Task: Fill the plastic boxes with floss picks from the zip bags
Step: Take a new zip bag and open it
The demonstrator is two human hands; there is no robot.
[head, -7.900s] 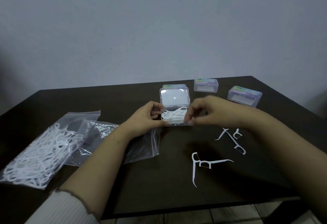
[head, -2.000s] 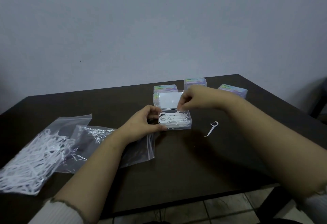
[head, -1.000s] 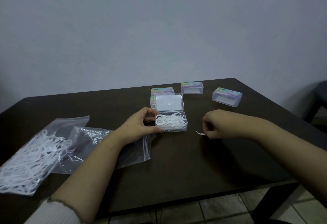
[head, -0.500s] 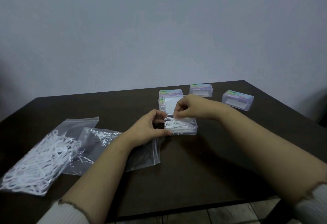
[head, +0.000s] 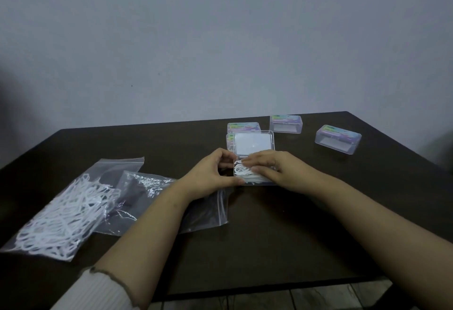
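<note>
A clear plastic box [head: 252,181] stands open in the middle of the dark table, its lid [head: 253,143] tilted up behind it. White floss picks [head: 241,172] lie inside. My left hand [head: 213,175] grips the box's left side, fingers and thumb curled round it. My right hand [head: 272,168] lies over the box with straight fingers pressing on the picks. A zip bag [head: 61,214] full of white floss picks lies at the left. A nearly empty zip bag [head: 152,194] lies beside it, partly under my left forearm.
Closed labelled plastic boxes stand behind: two stacked [head: 242,127] just behind the open lid, one [head: 285,123] further right, one [head: 338,138] at far right. The table [head: 282,241] ends near me, with tiled floor [head: 318,300] below. A plain wall rises behind.
My right hand picked the last loose floss pick off the table to the right, brought it to the box and now lies flat over the picks. My left hand stayed on the box.
</note>
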